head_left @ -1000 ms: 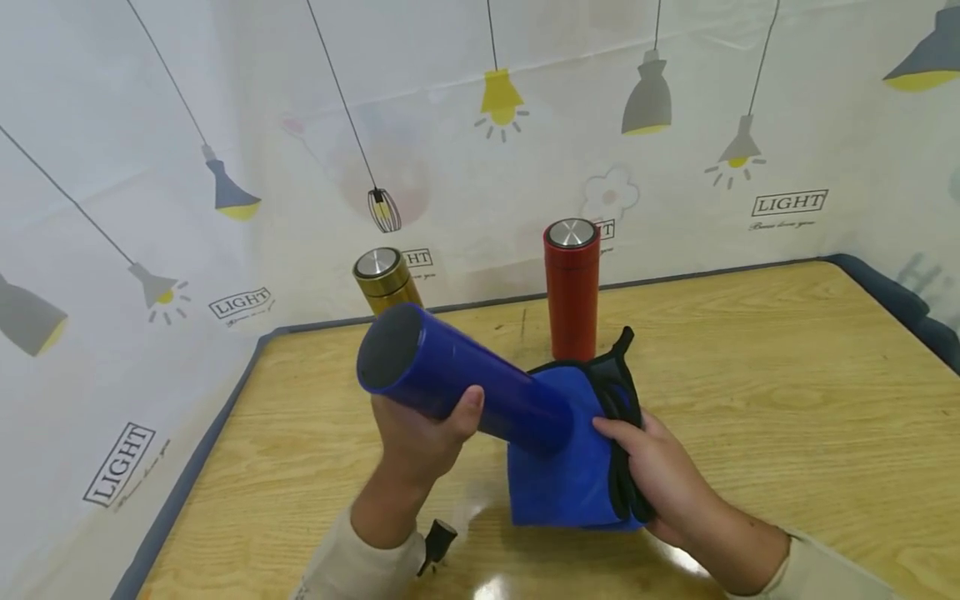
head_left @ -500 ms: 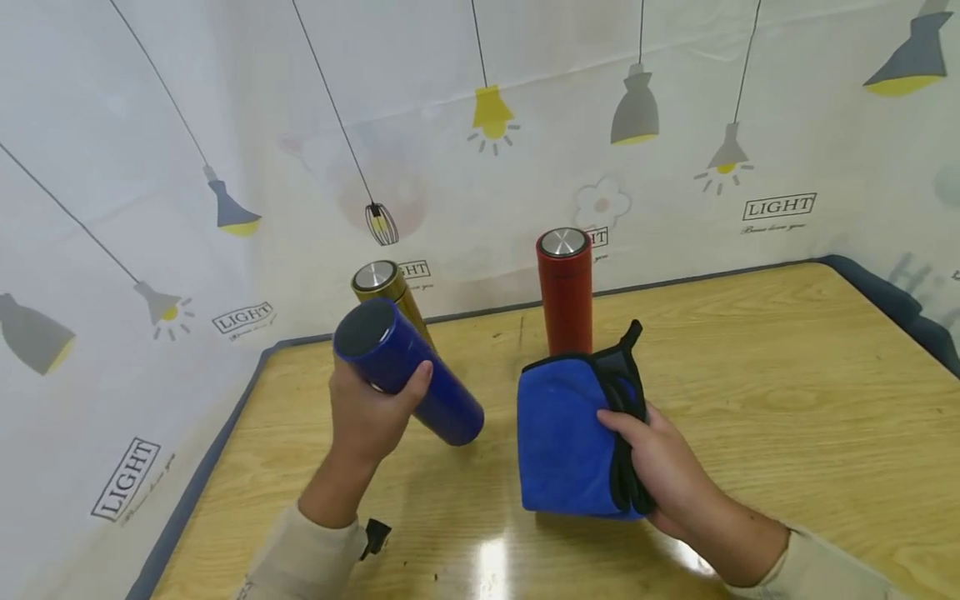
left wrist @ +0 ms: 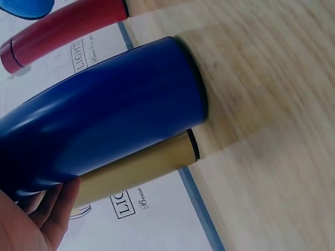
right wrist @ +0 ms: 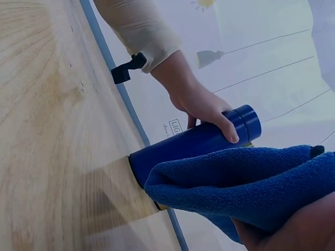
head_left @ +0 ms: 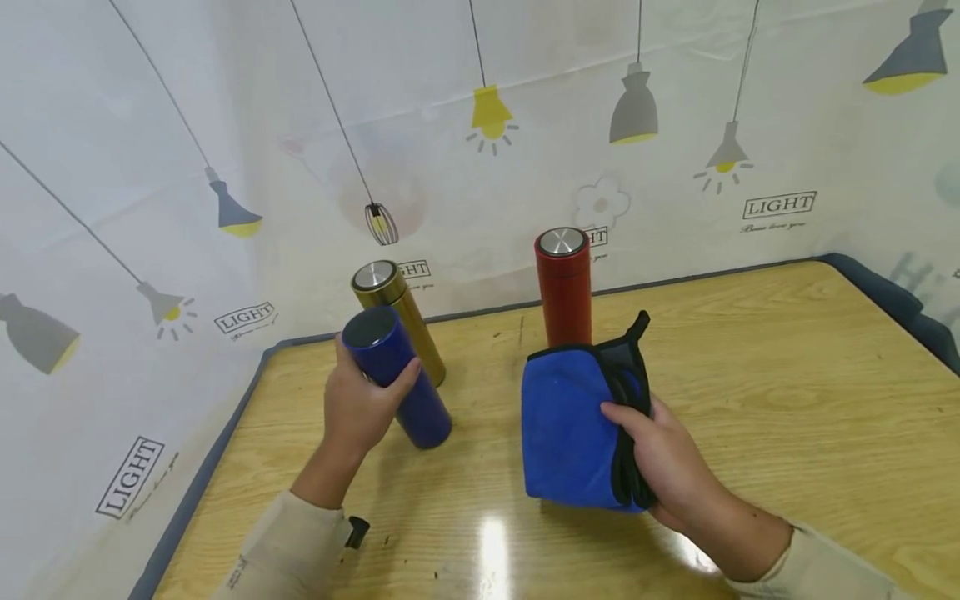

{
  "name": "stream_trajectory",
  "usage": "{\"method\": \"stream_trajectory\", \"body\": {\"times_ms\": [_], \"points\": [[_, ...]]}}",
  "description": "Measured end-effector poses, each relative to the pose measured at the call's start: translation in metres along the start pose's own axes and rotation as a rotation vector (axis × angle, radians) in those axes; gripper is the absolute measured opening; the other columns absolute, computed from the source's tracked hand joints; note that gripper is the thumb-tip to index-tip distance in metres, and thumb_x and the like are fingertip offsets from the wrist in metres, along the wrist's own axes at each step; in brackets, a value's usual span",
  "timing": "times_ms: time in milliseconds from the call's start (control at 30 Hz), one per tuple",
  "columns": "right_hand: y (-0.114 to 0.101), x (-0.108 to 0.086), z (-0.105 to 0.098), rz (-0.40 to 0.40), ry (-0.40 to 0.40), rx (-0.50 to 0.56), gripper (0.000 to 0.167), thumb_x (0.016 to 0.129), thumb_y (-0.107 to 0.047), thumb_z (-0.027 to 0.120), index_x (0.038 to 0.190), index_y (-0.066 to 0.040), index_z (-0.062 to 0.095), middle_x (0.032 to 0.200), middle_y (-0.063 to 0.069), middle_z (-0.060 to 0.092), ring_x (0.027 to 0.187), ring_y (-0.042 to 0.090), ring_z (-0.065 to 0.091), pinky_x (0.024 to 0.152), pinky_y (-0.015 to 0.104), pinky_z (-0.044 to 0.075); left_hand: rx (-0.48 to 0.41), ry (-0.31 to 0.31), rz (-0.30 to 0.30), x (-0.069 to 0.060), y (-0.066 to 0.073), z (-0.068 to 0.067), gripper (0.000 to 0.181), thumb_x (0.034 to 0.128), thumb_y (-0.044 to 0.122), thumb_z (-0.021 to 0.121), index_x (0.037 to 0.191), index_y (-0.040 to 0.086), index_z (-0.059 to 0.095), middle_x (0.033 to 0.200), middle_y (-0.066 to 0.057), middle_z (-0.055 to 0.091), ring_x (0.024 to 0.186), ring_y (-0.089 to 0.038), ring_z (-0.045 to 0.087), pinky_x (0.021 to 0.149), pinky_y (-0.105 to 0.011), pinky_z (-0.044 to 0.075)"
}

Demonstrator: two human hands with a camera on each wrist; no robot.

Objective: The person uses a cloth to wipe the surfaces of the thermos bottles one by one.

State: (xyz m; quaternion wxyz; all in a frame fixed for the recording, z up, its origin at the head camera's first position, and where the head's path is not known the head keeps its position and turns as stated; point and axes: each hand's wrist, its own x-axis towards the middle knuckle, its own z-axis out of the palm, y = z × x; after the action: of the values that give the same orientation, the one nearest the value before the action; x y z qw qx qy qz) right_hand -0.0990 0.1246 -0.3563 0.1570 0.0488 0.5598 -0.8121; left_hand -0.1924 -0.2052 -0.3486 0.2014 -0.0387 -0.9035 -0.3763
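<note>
My left hand (head_left: 362, 408) grips a blue thermos flask (head_left: 427, 417) near its top, thumb in front. The flask stands close to upright, tilted slightly; whether its base touches the table cannot be told. Just behind it stands a gold flask (head_left: 420, 333) with a silver lid, partly covered by the blue one. My right hand (head_left: 671, 467) pinches a folded blue towel (head_left: 570, 425) with black edging and a black loop, thumb on the front. The towel hangs above the table and hides the lower part of a red flask (head_left: 564, 292). In the right wrist view the towel (right wrist: 251, 183) looks fluffy.
The wooden table (head_left: 765, 367) has a dark blue edge (head_left: 217, 450) and meets a white wall covering (head_left: 465, 192) printed with lamps. A black wrist mount (head_left: 357, 532) sticks out from the left sleeve. Small dark specks lie on the tabletop near it.
My left hand has moved the blue flask left, away from the towel, and lowered it while turning it more upright. The towel stays in my right hand, nearly in place.
</note>
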Motion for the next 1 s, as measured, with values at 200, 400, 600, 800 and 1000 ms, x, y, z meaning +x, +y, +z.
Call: {"method": "stream_trajectory", "body": {"times_ms": [200, 400, 600, 800, 1000], "points": [[-0.004, -0.002, 0.001, -0.016, 0.014, -0.014, 0.044, 0.106, -0.030, 0.047, 0.145, -0.016, 0.032, 0.123, -0.001, 0.062, 0.109, 0.017, 0.065, 0.091, 0.036, 0.057, -0.041, -0.022, -0.032, -0.001, -0.003, 0.001, 0.084, 0.0801, 0.045, 0.081, 0.142, 0.012, 0.035, 0.124, -0.016, 0.066, 0.109, -0.036, 0.069, 0.089, -0.055, 0.056], [-0.007, -0.004, 0.001, -0.009, 0.012, -0.029, 0.044, 0.106, -0.032, 0.048, 0.144, -0.018, 0.032, 0.127, 0.002, 0.060, 0.112, 0.019, 0.065, 0.093, 0.038, 0.056, -0.241, -0.079, -0.067, -0.009, -0.005, 0.006, 0.085, 0.0822, 0.040, 0.081, 0.147, 0.021, 0.030, 0.136, -0.011, 0.059, 0.122, -0.030, 0.062, 0.100, -0.055, 0.052], [-0.009, -0.005, -0.001, -0.026, 0.024, -0.014, 0.040, 0.105, -0.032, 0.049, 0.140, -0.019, 0.035, 0.125, 0.000, 0.061, 0.111, 0.017, 0.065, 0.094, 0.036, 0.056, -0.340, 0.044, -0.049, -0.015, -0.002, 0.011, 0.101, 0.0771, 0.030, 0.088, 0.153, 0.019, 0.022, 0.144, -0.009, 0.044, 0.132, -0.025, 0.046, 0.109, -0.050, 0.040], [-0.016, -0.005, -0.005, -0.089, 0.062, -0.003, 0.032, 0.106, -0.030, 0.049, 0.134, -0.019, 0.039, 0.114, -0.009, 0.066, 0.105, 0.011, 0.066, 0.091, 0.031, 0.057, -0.322, 0.533, 0.342, -0.022, 0.016, 0.010, 0.080, 0.0773, 0.028, 0.081, 0.137, -0.005, 0.039, 0.142, -0.021, 0.042, 0.135, -0.028, 0.038, 0.110, -0.043, 0.029], [-0.027, -0.003, -0.016, -0.128, 0.097, -0.013, 0.031, 0.106, -0.032, 0.049, 0.134, -0.024, 0.039, 0.119, -0.013, 0.063, 0.109, 0.007, 0.064, 0.092, 0.027, 0.056, -0.296, 0.618, 0.783, -0.024, 0.072, 0.025, 0.052, 0.0841, 0.029, 0.074, 0.112, -0.010, 0.052, 0.123, -0.030, 0.052, 0.123, -0.041, 0.047, 0.111, -0.049, 0.038]]}}
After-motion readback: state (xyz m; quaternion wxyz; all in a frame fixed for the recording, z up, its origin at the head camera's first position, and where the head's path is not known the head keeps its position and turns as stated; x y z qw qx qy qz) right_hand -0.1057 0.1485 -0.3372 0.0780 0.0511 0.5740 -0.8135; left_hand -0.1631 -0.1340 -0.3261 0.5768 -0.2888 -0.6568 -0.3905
